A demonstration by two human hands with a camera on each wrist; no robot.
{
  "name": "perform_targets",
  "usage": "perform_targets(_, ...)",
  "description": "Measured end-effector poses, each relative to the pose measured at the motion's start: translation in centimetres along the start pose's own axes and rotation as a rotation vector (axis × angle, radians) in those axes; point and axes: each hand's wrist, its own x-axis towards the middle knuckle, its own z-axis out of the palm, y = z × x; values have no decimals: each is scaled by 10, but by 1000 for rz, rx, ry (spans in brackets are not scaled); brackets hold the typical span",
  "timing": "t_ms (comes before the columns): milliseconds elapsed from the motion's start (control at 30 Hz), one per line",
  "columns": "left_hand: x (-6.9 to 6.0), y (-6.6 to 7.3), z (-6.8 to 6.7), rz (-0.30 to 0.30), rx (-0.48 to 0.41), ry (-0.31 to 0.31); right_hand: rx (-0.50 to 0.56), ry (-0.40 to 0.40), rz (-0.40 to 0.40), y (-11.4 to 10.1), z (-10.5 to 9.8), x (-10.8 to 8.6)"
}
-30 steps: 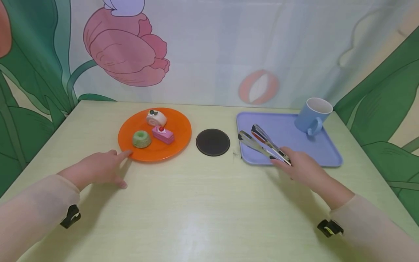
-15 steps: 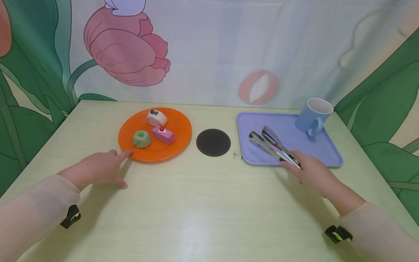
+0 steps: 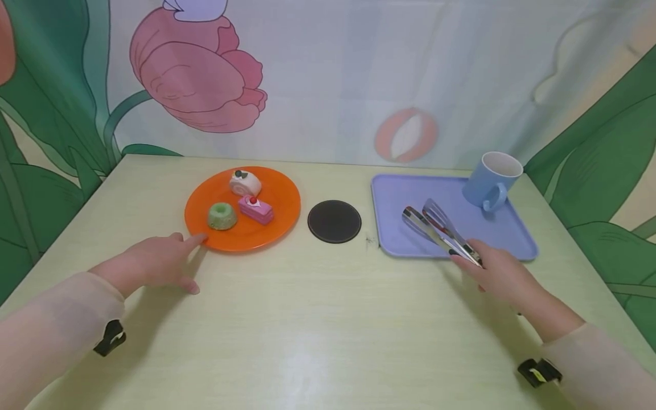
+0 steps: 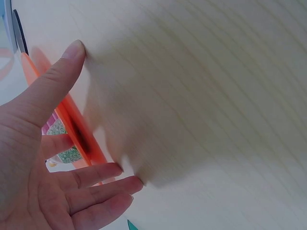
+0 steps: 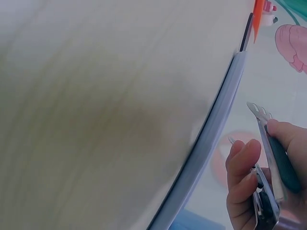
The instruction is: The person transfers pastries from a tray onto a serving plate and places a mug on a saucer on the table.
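Note:
My right hand [image 3: 504, 276] grips metal serving tongs [image 3: 434, 234] by the handle end. The tongs' arms are spread with nothing between them, over the lavender tray [image 3: 400, 191]. In the right wrist view, thumb and curled fingers lie on either side of the tongs [image 5: 271, 155]. My left hand [image 3: 154, 265] touches the near-left rim of the orange plate [image 3: 279, 196] with the index finger; its thumb points away and the fingers are loosely extended. On the plate sit a green ring cake [image 3: 222, 216], a pink cake slice [image 3: 256, 210] and a white cake roll [image 3: 245, 184].
A light blue mug [image 3: 482, 182] stands upright at the tray's back right corner. Between plate and tray lies a round black coaster [image 3: 334, 221]. Behind the pale wooden table [image 3: 307, 319] hangs a flower-printed curtain [image 3: 318, 85].
My right hand has drawn the tongs rightward and slightly toward me, from the tray's left edge to over its front middle. My left hand has stayed at the plate's rim.

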Motion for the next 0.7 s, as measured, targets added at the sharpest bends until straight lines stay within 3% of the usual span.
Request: perform_targets(700, -2, 1, -1, -14, -7, -9, -2, 18, 24, 27, -7, -13)
